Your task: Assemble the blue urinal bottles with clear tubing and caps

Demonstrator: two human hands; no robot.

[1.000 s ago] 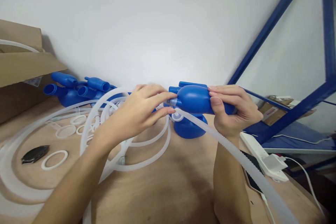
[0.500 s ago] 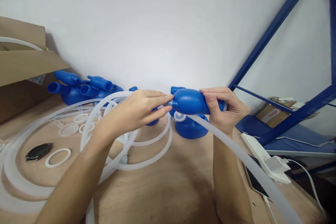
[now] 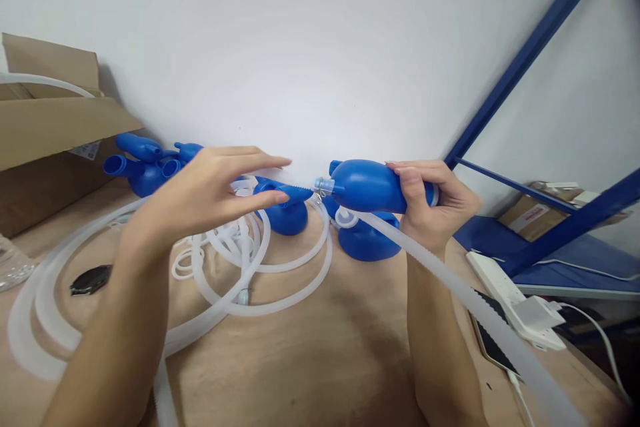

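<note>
My right hand (image 3: 434, 203) is wrapped round the far right end of a blue plastic bottle (image 3: 369, 185), held level above the table. A spring wire clip (image 3: 321, 190) sits round the clear sleeve (image 3: 327, 185) on the bottle's narrow left nozzle. My left hand (image 3: 215, 187) is left of the clip, thumb and fingers apart. Pale tubing with a ridged edge seems to run from the clip into the gap between them; against the white wall it is hard to make out. Another translucent hose (image 3: 435, 270) passes under the bottle toward the lower right.
More blue bottles (image 3: 145, 177) stand beside an open cardboard box (image 3: 50, 160) at left. Coiled hoses (image 3: 280, 310) and white rings lie on the table, with a black oval object (image 3: 91, 279). At right are a phone (image 3: 493, 333), a power strip (image 3: 500, 287) and a blue frame (image 3: 530, 60).
My left hand has let go of the clip area and moved left, its fingers parting. The clip on the nozzle now shows. My right hand still grips the bottle.
</note>
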